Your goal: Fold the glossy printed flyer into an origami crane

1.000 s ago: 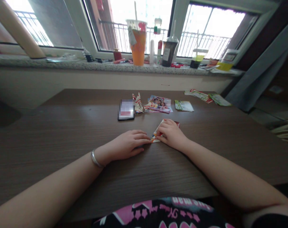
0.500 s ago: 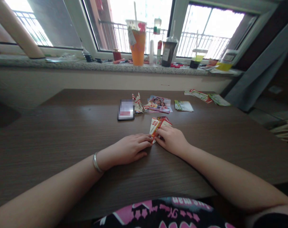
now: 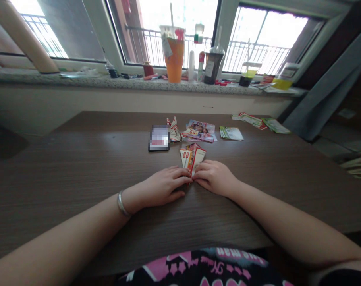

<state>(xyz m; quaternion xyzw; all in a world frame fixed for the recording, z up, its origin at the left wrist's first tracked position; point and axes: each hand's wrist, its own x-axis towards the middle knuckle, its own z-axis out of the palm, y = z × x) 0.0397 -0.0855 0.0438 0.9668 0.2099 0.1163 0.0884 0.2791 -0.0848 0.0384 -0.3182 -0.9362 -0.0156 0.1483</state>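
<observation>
A piece of folded printed paper [image 3: 193,156], white, red and yellow, lies on the brown table with its wide end away from me and its narrow tip toward me. My left hand [image 3: 168,183] is at the lower left edge, its fingertips pressed on the paper near the tip and its thumb apart on the table. From the right, my right hand [image 3: 217,176] has its fingers closed at the same tip. The two hands' fingertips nearly meet there, and they hide the tip itself.
Beyond the paper lie a phone [image 3: 159,138], a folded paper shape [image 3: 174,130], a pile of printed sheets [image 3: 201,131] and a small stack of cards [image 3: 231,133]. More leaflets [image 3: 253,120] rest at the back right. Drink cups, including an orange one [image 3: 174,59], line the windowsill [image 3: 132,84].
The folded paper has turned to the left, and more of its face shows. My right hand has slid down toward the tip. My left hand has hardly moved.
</observation>
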